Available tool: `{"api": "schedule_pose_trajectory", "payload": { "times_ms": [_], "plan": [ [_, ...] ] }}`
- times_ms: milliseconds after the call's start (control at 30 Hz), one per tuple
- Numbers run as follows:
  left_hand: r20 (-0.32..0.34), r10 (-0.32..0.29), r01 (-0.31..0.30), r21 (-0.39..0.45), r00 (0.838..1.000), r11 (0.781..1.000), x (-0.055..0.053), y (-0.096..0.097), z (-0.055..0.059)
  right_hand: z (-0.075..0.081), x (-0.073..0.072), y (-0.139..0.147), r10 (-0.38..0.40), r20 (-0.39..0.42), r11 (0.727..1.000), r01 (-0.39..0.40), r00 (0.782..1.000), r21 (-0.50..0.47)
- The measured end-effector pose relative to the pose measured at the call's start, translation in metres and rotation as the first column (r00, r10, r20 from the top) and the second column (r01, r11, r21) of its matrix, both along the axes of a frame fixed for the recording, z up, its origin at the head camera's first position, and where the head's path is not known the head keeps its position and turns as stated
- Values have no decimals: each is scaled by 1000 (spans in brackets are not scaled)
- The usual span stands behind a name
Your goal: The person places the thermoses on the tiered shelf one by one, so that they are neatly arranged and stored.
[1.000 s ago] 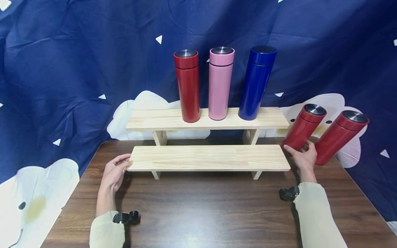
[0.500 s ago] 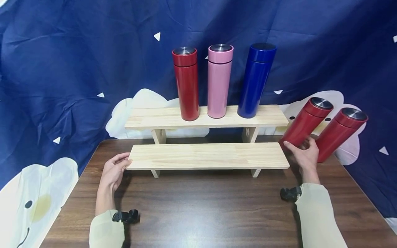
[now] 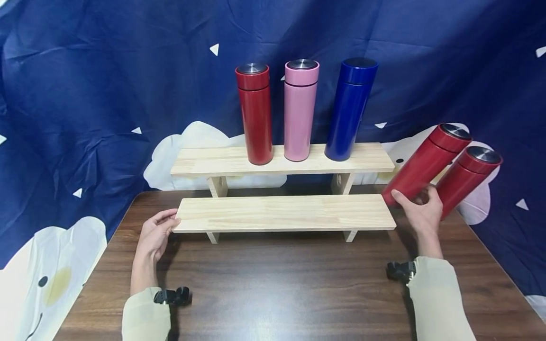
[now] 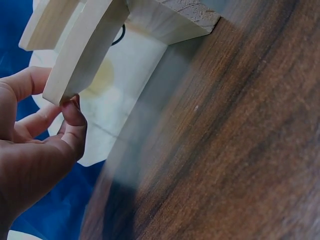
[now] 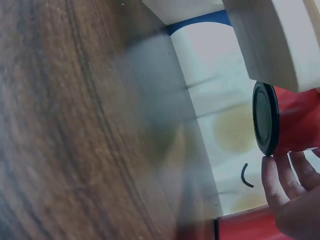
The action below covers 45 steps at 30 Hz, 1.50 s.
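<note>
My left hand (image 3: 153,234) pinches the left end of the lower board of a two-tier wooden shelf (image 3: 283,213). In the left wrist view, thumb and fingers meet the board's end (image 4: 82,55) from both sides. My right hand (image 3: 422,213) grips a red thermos (image 3: 426,161) low on its body, beside the shelf's right end. That thermos leans right, and its dark base (image 5: 265,120) shows raised off the table in the right wrist view. A second red thermos (image 3: 467,182) stands just right of this hand, partly hidden.
On the upper board stand a red thermos (image 3: 258,123), a pink thermos (image 3: 300,118) and a blue thermos (image 3: 350,113). The shelf sits at the back of a dark wooden table (image 3: 273,289). A blue patterned curtain (image 3: 106,71) hangs behind.
The right hand has raised the gripped red thermos, which now overlaps the shelf's right end and the other red thermos more. The left hand keeps its place on the board; the view has shifted slightly.
</note>
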<state>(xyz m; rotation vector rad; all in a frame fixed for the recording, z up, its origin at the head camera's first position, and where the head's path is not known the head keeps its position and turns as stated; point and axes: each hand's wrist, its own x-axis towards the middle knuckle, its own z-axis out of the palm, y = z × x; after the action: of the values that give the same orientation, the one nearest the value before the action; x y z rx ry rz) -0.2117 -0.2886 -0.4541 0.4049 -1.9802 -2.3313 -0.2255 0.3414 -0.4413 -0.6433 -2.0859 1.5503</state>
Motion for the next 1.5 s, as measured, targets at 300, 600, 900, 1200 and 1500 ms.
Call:
{"api": "schedule_pose_trajectory", "payload": {
  "times_ms": [300, 600, 900, 1200, 1500],
  "plan": [
    [-3, 9, -9, 2, 1000, 1000, 0, -1, -1, 11, 5, -4, -8, -94, 1000, 5, 996, -26],
    [-9, 2, -2, 4, 1000, 1000, -1, 0, -1, 16, 7, -14, -22, -219, 990, -9, 976, -142],
    [1, 5, -5, -3, 1000, 1000, -1, 1, -1, 20, 12, -25, -5, -276, 982, -47, 961, -181],
    [5, 3, -3, -9, 1000, 1000, 0, 0, 1, 23, 14, -36, 25, -287, 983, -76, 958, -167],
    [1, -3, 3, -19, 1000, 1000, 1, 0, 1, 28, 13, -49, 92, -336, 983, -140, 937, -122]
  ]
}}
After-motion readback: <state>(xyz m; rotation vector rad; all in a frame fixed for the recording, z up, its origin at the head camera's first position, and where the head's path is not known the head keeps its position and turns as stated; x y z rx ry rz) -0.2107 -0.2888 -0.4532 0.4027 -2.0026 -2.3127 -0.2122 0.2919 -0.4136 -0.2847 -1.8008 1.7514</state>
